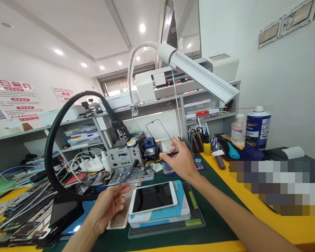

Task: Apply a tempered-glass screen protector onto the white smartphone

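My right hand (182, 159) is raised over the far side of the mat, gripping a thin clear screen protector (161, 134) with a black border and a notch at its top. The protector stands tilted upright above my fingers. My left hand (109, 206) is empty, its fingers loosely bent and apart, beside a white tablet (154, 197) with a dark screen. That tablet lies face up on a blue and white box (182, 204), which rests on a grey perforated pad (199, 218). Partly under my left hand is a gold-backed device (120, 220).
Stacked phone parts (28, 220) and a black hose (48, 147) occupy the left. Behind are a soldering station (124, 157) and a lamp (202, 73) overhead. A spray can (258, 127), a clear bottle (238, 131) and a yellow bottle (207, 148) stand at the right.
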The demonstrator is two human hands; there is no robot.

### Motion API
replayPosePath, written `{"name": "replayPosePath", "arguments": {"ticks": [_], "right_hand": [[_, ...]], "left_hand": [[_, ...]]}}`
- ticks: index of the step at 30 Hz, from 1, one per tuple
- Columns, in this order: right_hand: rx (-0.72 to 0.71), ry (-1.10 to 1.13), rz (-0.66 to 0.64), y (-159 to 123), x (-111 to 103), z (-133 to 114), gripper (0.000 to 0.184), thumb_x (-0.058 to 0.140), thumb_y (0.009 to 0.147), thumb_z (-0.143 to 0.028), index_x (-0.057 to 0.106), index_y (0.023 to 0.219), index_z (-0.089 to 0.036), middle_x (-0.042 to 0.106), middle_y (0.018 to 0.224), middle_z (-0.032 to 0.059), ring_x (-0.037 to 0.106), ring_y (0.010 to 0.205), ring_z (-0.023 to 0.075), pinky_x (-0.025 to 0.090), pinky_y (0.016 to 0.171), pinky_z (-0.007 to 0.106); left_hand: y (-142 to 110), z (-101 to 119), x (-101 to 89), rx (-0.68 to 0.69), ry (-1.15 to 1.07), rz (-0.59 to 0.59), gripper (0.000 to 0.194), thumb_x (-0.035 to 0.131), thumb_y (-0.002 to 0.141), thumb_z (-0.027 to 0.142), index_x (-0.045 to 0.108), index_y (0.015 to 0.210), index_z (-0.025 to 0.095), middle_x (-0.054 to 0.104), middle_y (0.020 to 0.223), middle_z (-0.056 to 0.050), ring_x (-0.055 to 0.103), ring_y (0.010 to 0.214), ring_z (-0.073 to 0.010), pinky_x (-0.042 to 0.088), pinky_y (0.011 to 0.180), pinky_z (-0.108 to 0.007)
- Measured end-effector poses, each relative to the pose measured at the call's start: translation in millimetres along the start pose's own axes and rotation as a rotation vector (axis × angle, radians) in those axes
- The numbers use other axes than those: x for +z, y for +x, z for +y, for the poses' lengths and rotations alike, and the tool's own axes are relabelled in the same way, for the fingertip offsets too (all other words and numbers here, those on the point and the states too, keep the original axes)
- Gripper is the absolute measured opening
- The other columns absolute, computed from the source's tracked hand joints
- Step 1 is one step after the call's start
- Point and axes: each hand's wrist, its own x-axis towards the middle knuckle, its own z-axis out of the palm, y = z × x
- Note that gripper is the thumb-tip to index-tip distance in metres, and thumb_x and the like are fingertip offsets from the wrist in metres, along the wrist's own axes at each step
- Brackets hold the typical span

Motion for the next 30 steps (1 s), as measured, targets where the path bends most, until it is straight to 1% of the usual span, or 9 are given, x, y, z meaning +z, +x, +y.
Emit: {"name": "replayPosePath", "arguments": {"ticks": [3, 6, 9, 12, 18, 23, 26, 28, 30], "right_hand": [[-0.014, 0.002, 0.003, -0.6, 0.7, -0.8, 0.077, 0.071, 0.079, -0.051, 0.047, 0.144, -0.016, 0.058, 0.119, 0.0130, 0.064, 0.083, 0.0223, 0.056, 0.075, 0.040], [-0.036, 0.017, -0.012, -2.3, 0.8, -4.1, 0.078, 0.071, 0.079, -0.049, 0.047, 0.145, -0.016, 0.058, 0.119, 0.0129, 0.063, 0.079, 0.0204, 0.056, 0.073, 0.038], [-0.056, 0.053, -0.080, -4.9, -0.9, -8.9, 0.080, 0.072, 0.079, -0.048, 0.045, 0.148, -0.017, 0.059, 0.117, 0.0125, 0.062, 0.076, 0.0187, 0.056, 0.070, 0.036], [-0.080, 0.095, -0.166, -6.8, -5.1, -12.6, 0.082, 0.075, 0.078, -0.046, 0.045, 0.149, -0.018, 0.060, 0.118, 0.0118, 0.062, 0.079, 0.0183, 0.057, 0.072, 0.035], [-0.104, 0.144, -0.392, -3.3, -20.1, -16.2, 0.080, 0.076, 0.077, -0.048, 0.048, 0.147, -0.021, 0.061, 0.121, 0.0115, 0.064, 0.083, 0.0184, 0.057, 0.070, 0.033], [-0.091, 0.208, -0.495, 2.2, -28.8, -16.8, 0.078, 0.081, 0.074, -0.045, 0.055, 0.142, -0.019, 0.065, 0.119, 0.0121, 0.066, 0.095, 0.0227, 0.058, 0.077, 0.035], [-0.103, 0.292, -0.560, 3.7, -30.9, -15.5, 0.071, 0.082, 0.074, -0.042, 0.060, 0.137, -0.017, 0.067, 0.122, 0.0122, 0.067, 0.101, 0.0238, 0.058, 0.083, 0.037], [-0.108, 0.330, -0.613, 4.1, -32.0, -14.7, 0.064, 0.082, 0.074, -0.040, 0.064, 0.132, -0.018, 0.069, 0.120, 0.0114, 0.068, 0.103, 0.0242, 0.057, 0.087, 0.038], [-0.114, 0.341, -0.670, 4.3, -33.2, -14.3, 0.058, 0.081, 0.075, -0.041, 0.068, 0.128, -0.019, 0.072, 0.116, 0.0104, 0.068, 0.105, 0.0255, 0.057, 0.090, 0.040]], "left_hand": [[-5.7, 2.0, -2.1, 0.050, 0.001, -0.023, 0.017, 0.069, 0.082, 0.012, 0.067, 0.099, 0.010, 0.071, 0.086, -0.009, 0.053, 0.042, -0.0078, 0.047, 0.034, -0.020], [-10.9, 3.6, -4.6, 0.101, 0.006, -0.038, 0.023, 0.072, 0.080, 0.015, 0.067, 0.102, 0.011, 0.070, 0.082, -0.008, 0.052, 0.044, -0.0087, 0.042, 0.033, -0.020], [-13.0, 4.2, -9.1, 0.159, 0.023, -0.052, 0.027, 0.073, 0.078, 0.017, 0.068, 0.104, 0.010, 0.069, 0.080, -0.007, 0.052, 0.046, -0.0099, 0.040, 0.033, -0.020], [-13.9, 4.4, -14.8, 0.223, 0.061, -0.067, 0.030, 0.076, 0.076, 0.020, 0.069, 0.104, 0.011, 0.069, 0.079, -0.007, 0.052, 0.049, -0.0105, 0.039, 0.034, -0.020], [-21.2, 6.5, -23.2, 0.273, 0.139, -0.049, 0.043, 0.086, 0.068, 0.032, 0.071, 0.104, 0.014, 0.069, 0.078, -0.005, 0.054, 0.052, -0.0130, 0.041, 0.037, -0.022], [-25.6, 6.7, -28.8, 0.305, 0.205, -0.052, 0.050, 0.088, 0.063, 0.040, 0.072, 0.102, 0.014, 0.070, 0.078, -0.006, 0.054, 0.053, -0.0138, 0.042, 0.040, -0.023], [-27.9, 6.0, -29.9, 0.318, 0.250, -0.036, 0.057, 0.091, 0.057, 0.045, 0.073, 0.100, 0.013, 0.070, 0.077, -0.007, 0.054, 0.055, -0.0154, 0.043, 0.040, -0.024], [-29.7, 5.4, -30.5, 0.330, 0.295, -0.039, 0.058, 0.091, 0.056, 0.048, 0.074, 0.100, 0.014, 0.071, 0.077, -0.008, 0.055, 0.056, -0.0170, 0.045, 0.041, -0.025], [-31.1, 4.5, -31.7, 0.353, 0.373, -0.047, 0.056, 0.090, 0.058, 0.048, 0.075, 0.101, 0.015, 0.073, 0.079, -0.009, 0.061, 0.063, -0.0194, 0.050, 0.050, -0.026]]}}
